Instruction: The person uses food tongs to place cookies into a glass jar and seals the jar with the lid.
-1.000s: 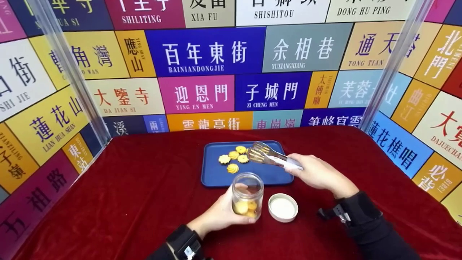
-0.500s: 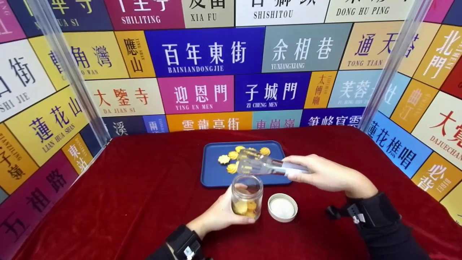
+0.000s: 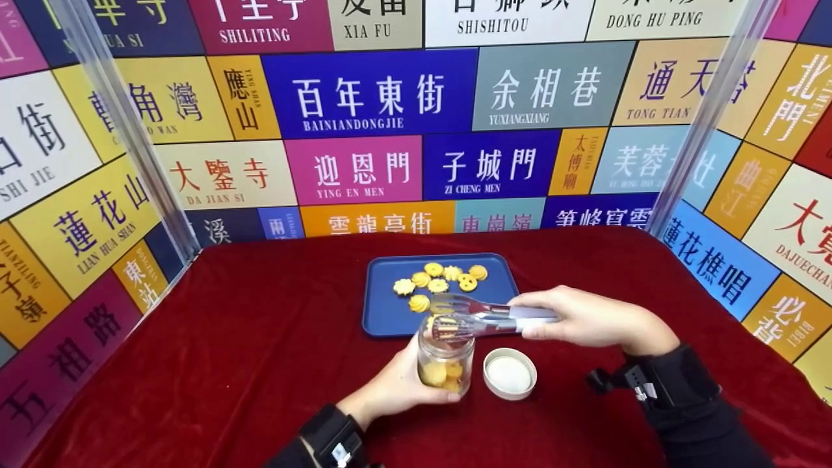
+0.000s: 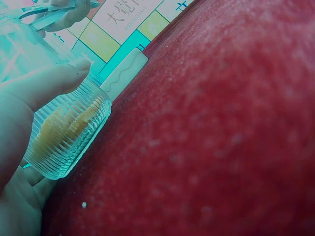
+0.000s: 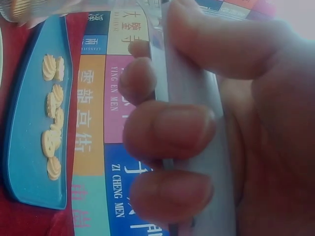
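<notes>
In the head view my left hand [image 3: 400, 383] grips a clear glass jar [image 3: 447, 351] from its left side. Yellow cookies [image 3: 442, 374] lie in the bottom, showing through the ribbed wall in the left wrist view. My right hand [image 3: 578, 318] holds tongs [image 3: 497, 312] by the handle, fingers wrapped round it in the right wrist view. The tongs' slotted heads are at the open jar mouth, with a yellowish bit, seemingly a cookie, at their tips. Behind the jar, several piped cookies [image 3: 438, 286] lie on a blue tray [image 3: 380, 318].
A pale round lid [image 3: 509, 374] lies right of the jar on the red cloth [image 3: 260, 338]. Clear upright posts [image 3: 695, 123] stand at both back corners, before a wall of coloured signs [image 3: 370, 91].
The right hand has brought the tongs from over the tray's right part down and left to the jar mouth, uncovering cookies there. The left hand and jar have stayed put.
</notes>
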`<state>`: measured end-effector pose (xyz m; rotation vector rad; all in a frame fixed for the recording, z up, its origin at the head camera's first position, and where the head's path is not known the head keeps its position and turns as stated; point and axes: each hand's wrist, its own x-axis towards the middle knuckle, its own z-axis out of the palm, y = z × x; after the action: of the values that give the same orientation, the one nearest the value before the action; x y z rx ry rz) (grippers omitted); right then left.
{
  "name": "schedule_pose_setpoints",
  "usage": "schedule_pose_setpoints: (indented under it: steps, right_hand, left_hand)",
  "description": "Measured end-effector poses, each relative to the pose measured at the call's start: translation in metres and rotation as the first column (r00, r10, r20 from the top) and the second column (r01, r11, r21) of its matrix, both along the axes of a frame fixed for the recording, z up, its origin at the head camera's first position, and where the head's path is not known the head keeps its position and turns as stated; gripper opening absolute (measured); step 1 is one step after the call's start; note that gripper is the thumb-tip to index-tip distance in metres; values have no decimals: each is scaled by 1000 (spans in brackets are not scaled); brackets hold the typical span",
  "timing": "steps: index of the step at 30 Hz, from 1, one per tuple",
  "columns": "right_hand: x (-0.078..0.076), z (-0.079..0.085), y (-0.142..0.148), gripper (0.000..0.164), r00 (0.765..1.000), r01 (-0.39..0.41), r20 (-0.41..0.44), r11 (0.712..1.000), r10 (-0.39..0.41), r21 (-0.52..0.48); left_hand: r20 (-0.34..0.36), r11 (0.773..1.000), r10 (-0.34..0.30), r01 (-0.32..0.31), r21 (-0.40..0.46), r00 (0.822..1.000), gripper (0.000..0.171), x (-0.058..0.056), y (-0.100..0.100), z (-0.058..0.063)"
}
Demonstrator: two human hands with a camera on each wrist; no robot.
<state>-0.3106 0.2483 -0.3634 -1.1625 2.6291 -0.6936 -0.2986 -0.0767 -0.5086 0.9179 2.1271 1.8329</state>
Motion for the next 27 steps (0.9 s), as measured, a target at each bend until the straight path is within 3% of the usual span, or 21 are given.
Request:
schedule_pose_setpoints:
  steps: [10,27]
  right_hand:
    - [2,1,-2,32,999,-39,-39,999,38,-13]
    - [8,4,-7,28,1000,-7,-14,1000,7,1]
  left_hand:
    - [-8,1000,11,-11,-3,1000,112,1,0,0]
    - [-16,1000,18,-19,-23,1000,103,0,0,0]
